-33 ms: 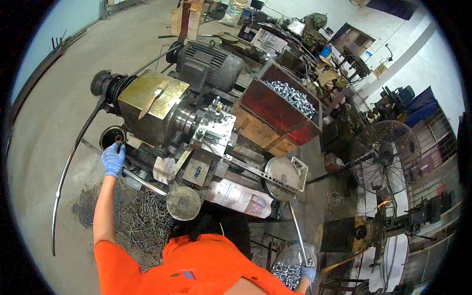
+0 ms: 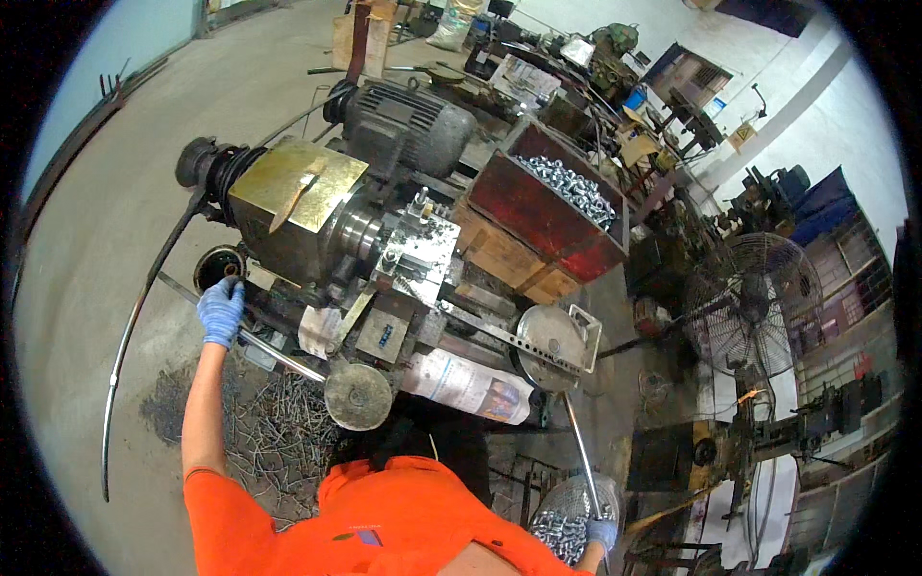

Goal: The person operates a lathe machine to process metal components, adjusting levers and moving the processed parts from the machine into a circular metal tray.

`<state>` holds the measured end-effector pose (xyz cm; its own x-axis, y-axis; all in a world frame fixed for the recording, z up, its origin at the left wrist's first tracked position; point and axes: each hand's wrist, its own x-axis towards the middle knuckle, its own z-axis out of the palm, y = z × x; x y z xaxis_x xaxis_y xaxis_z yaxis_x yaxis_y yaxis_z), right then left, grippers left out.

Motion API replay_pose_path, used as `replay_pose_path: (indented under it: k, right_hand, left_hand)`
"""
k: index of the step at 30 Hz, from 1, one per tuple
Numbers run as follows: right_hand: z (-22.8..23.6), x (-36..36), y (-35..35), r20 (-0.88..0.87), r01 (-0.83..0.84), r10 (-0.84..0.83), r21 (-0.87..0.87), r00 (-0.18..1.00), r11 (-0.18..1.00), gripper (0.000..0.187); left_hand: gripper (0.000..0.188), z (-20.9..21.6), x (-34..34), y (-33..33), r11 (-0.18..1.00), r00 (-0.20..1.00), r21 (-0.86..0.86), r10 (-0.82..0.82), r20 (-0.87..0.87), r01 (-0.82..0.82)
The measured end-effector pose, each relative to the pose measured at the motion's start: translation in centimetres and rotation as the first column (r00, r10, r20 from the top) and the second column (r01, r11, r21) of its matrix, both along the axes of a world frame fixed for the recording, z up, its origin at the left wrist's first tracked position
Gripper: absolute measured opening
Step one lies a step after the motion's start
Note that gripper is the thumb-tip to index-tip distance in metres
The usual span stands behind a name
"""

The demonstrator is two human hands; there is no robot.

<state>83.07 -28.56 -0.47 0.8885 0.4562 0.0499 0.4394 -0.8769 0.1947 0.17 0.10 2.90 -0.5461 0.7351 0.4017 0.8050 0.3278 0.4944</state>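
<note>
My left hand, in a blue knitted glove, reaches to a dark round pot at the left end of the machine. Its fingertips are pinched together at the pot's near rim. A small brownish tip shows there, too little to name. Far to the lower right, my right hand, gloved alike, is closed round a long metal lever that slants up to the machine. Beneath that hand lies a round basket of shiny metal parts. The machine's bright metal block sits midway between both hands.
A red box of shiny metal parts stands on a wooden crate beyond the machine, near a motor. A brush lies on a brass-coloured cover. Metal scraps cover the floor at left; a big fan stands right.
</note>
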Motion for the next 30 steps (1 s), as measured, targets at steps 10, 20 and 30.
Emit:
replay_pose_path:
  k: [10,20,30]
  right_hand:
    - [3.1,-3.8,1.7,-0.106,0.078,-0.076,0.016,0.991,0.997,0.046]
    - [3.9,-4.8,1.8,-0.141,0.076,-0.080,-0.030,0.987,0.997,0.048]
    - [4.8,-6.4,2.0,-0.180,0.157,-0.153,0.008,0.972,0.988,0.048]
  left_hand:
    - [0.023,0.5,-0.1,-0.4,1.000,1.000,-0.028,0.012,0.010,-0.012]
    - [0.026,0.1,-0.5,-0.3,0.998,1.000,-0.055,0.004,-0.018,-0.005]
    - [0.023,0.4,-0.5,-0.4,0.998,1.000,-0.068,0.011,0.024,-0.010]
